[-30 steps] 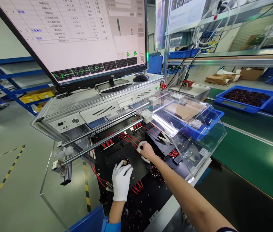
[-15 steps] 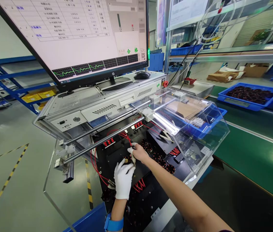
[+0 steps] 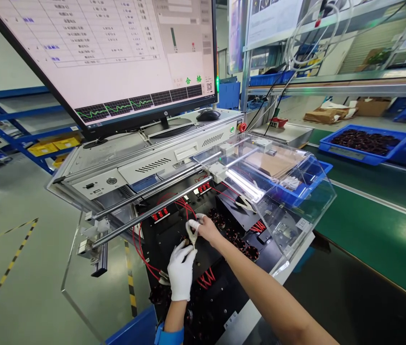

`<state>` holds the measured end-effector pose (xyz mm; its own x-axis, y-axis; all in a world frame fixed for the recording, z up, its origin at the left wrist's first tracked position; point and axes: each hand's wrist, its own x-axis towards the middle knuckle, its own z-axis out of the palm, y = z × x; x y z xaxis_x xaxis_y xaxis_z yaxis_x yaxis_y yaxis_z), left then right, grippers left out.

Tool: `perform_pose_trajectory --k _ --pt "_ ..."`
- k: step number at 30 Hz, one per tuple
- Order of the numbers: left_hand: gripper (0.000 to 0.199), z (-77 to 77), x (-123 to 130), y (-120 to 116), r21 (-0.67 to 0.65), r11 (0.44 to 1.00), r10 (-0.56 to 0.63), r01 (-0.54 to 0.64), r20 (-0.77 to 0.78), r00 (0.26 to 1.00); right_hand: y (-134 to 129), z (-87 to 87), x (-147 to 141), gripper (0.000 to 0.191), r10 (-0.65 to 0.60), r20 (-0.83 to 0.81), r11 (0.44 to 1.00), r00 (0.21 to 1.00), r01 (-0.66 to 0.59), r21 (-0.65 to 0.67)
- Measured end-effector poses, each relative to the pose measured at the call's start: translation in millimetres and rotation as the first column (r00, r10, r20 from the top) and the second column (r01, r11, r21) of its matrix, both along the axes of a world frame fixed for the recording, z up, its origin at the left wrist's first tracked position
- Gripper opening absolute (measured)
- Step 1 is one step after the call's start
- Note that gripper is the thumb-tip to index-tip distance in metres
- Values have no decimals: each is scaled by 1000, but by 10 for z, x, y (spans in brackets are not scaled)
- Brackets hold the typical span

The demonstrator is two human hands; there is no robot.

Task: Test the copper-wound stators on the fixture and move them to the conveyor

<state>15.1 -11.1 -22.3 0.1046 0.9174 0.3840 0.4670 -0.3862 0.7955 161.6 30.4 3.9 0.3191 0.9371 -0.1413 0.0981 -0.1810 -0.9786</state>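
Right hand (image 3: 208, 230) with white fingertip covers (image 3: 200, 216) pinches pale, tapered, smooth clip (image 3: 191, 233), just below frame centre; white-fabric-gloved left hand (image 3: 181, 275) curls at clip's tip, its grip can't be told, contact point hidden by fingers.

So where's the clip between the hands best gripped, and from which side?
Probably pinch the clip across its spread handles, from above and the right, as the right hand does: the handles flare upward, while its narrow tip points down toward the left hand.
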Motion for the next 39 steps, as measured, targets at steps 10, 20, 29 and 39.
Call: perform_pose_trajectory --k 10,20,29,39 --pt "24 25 34 -36 -176 984 65 -35 164 984 -213 -434 543 21 124 392 988 911 -79 -131" --pt "25 29 39 -27 -204 978 80 -43 176 981 2 -153 170 43 -187 -513 978 838 210 -12" --pt "22 26 49 -34 -198 979 88 -51 184 979 -46 -202 -10 41 -272 -571 948 774 319 -19" --pt "19 26 41 -40 -192 981 74 -39 182 980 -45 -202 31 40 -275 -578 947 768 320 -26"
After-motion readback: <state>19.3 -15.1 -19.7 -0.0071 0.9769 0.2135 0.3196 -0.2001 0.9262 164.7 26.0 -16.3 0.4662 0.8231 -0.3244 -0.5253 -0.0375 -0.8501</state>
